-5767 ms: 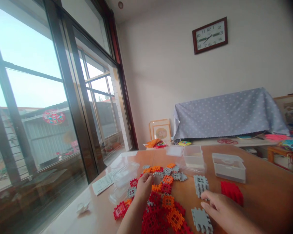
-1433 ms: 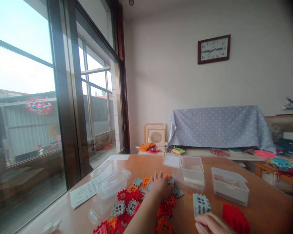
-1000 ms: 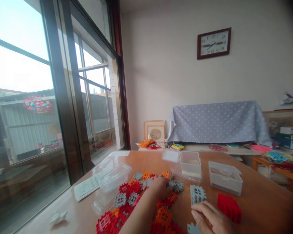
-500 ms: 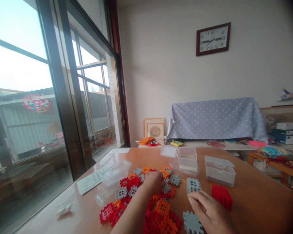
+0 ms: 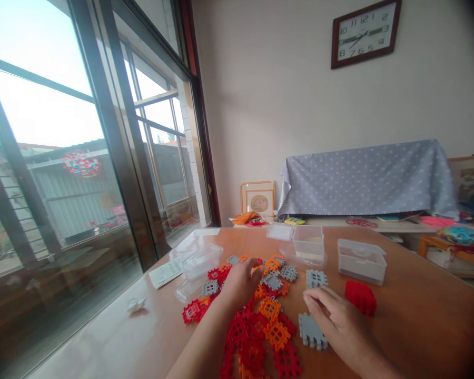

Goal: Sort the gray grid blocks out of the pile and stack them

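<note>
My left hand (image 5: 242, 278) reaches into the far part of a loose pile of plastic interlocking tiles. Its fingers are bent and slightly apart over the tiles, with their tips partly hidden. Around it lie red tiles (image 5: 240, 326), orange tiles (image 5: 277, 335) and grey tiles (image 5: 289, 272), many with window-like openings. My right hand (image 5: 335, 315) is closed, thumb against curled fingers, and no tile shows in it. It hovers between a stack of grey window tiles (image 5: 316, 279) and a stack of solid grey tiles (image 5: 312, 330). A red tile stack (image 5: 361, 299) lies beyond its wrist.
Clear plastic boxes stand at the back, one open-lidded (image 5: 308, 243) and one to the right (image 5: 362, 266). Transparent lids (image 5: 202, 259) and a written sheet (image 5: 165, 275) lie left of the pile. A crumpled white scrap (image 5: 136, 304) is near the table's left edge.
The view has tilted down and shifted left. My left hand has drawn back slightly over the pile, its fingers looser. My right hand stays by the grey stacks, closed.
</note>
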`<action>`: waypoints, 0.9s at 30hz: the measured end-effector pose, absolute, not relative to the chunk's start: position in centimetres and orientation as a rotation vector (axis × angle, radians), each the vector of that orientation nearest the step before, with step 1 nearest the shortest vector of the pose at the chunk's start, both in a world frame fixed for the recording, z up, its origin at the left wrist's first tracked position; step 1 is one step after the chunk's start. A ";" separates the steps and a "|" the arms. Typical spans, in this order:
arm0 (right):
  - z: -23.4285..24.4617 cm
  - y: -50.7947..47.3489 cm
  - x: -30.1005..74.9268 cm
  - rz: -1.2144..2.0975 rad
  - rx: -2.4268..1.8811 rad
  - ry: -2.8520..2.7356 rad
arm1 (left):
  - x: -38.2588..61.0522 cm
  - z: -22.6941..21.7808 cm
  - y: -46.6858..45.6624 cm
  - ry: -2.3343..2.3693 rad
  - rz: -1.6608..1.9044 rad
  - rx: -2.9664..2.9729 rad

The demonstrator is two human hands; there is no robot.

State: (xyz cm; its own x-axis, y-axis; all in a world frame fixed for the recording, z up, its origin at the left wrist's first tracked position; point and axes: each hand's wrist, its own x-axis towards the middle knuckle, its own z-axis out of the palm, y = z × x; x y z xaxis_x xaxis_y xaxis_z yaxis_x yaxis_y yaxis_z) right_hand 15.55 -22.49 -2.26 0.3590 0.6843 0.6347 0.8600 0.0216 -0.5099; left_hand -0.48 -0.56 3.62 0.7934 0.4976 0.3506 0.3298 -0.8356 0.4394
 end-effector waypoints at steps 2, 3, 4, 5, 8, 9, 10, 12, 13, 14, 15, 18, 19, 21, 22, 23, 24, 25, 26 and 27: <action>-2.1 -22.6 15.2 -0.251 -1.697 -1.388 | -1.7 3.0 -1.5 0.679 0.794 2.599; -2.0 -22.6 15.0 -0.250 -1.689 -1.391 | -2.1 2.7 -2.0 0.708 0.866 2.593; -1.9 -22.6 14.7 -0.250 -1.680 -1.393 | -2.3 2.4 -2.3 0.740 0.930 2.593; -1.9 -22.6 14.5 -0.255 -1.670 -1.391 | -2.4 2.1 -2.7 0.773 0.980 2.601; -1.9 -22.6 14.2 -0.271 -1.647 -1.381 | -1.9 1.6 -3.2 0.849 1.079 2.643; -2.0 -22.6 14.2 -0.272 -1.649 -1.375 | -1.5 1.5 -3.2 0.863 1.104 2.659; -2.0 -22.6 14.2 -0.271 -1.655 -1.371 | -1.0 1.4 -3.1 0.869 1.121 2.678; -2.2 -22.4 14.5 -0.274 -1.669 -1.361 | 0.1 1.1 -2.6 0.863 1.124 2.724; -2.4 -22.3 14.7 -0.279 -1.675 -1.358 | 0.8 1.0 -2.3 0.853 1.112 2.745; -2.5 -22.2 15.0 -0.287 -1.679 -1.357 | 1.4 0.8 -1.9 0.844 1.094 2.763; -2.7 -22.1 15.3 -0.296 -1.681 -1.359 | 2.1 0.6 -1.5 0.836 1.068 2.777; -3.4 -21.9 16.2 -0.319 -1.684 -1.359 | 3.9 0.2 -0.4 0.839 0.950 2.796; -3.5 -21.9 16.5 -0.322 -1.686 -1.349 | 4.4 0.1 -0.1 0.841 0.903 2.800; -3.7 -21.9 16.9 -0.332 -1.688 -1.311 | 5.2 0.0 0.3 0.825 0.817 2.810; -3.8 -22.0 17.1 -0.338 -1.688 -1.288 | 5.5 0.0 0.4 0.809 0.789 2.813; -3.7 -22.0 17.2 -0.347 -1.686 -1.267 | 5.7 0.0 0.4 0.789 0.750 2.823; -3.7 -22.1 17.3 -0.355 -1.683 -1.250 | 5.9 0.0 0.4 0.773 0.695 2.839; -3.6 -22.2 17.3 -0.361 -1.680 -1.240 | 6.0 -0.1 0.4 0.761 0.630 2.858; -3.5 -22.2 17.3 -0.363 -1.678 -1.235 | 6.1 -0.1 0.4 0.752 0.561 2.877; -3.4 -22.2 17.2 -0.361 -1.677 -1.234 | 6.2 -0.2 0.4 0.748 0.497 2.893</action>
State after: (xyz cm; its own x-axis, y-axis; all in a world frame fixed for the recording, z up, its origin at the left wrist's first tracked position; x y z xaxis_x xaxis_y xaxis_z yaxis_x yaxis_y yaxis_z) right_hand 17.24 -22.20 -3.43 0.4390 0.5560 0.7058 0.8488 0.0010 -0.5287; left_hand 6.20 0.35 -0.25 0.8247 0.4887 0.2847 0.4518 -0.8720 0.1881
